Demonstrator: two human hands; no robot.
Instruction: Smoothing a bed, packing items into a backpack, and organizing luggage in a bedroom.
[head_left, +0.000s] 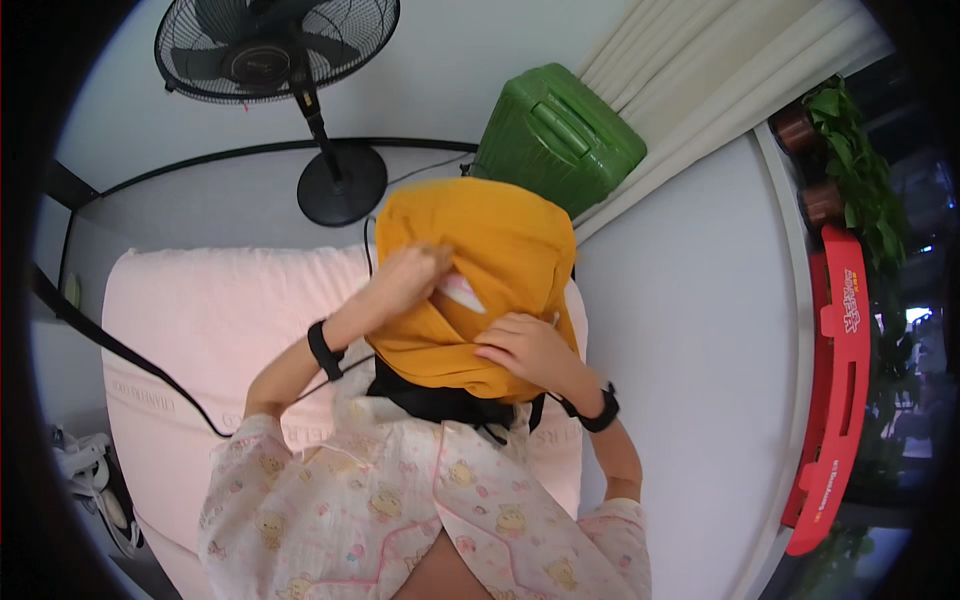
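Note:
A yellow fabric backpack (487, 225) with black parts beneath it lies upon my lap, at the edge of a pink-covered bed. My left hand (416, 274), slightly blurred, is at the left side of an opening in the front of the bag, with its fingers bent against the fabric; whether it pinches the edge is not clear. A white and pink item (463, 292) shows inside the opening. My right hand (529, 349) grips the yellow fabric at the lower right of the opening. Each wrist wears a black band.
The pink bed cover (202, 322) spreads under and to the left of the bag. Beyond stand a black pedestal fan (341, 184) and a green hard-shell suitcase (559, 139) beside a cream curtain (720, 90). At the right, a red cardboard box (840, 390) and leafy potted plants (847, 150) line the sill.

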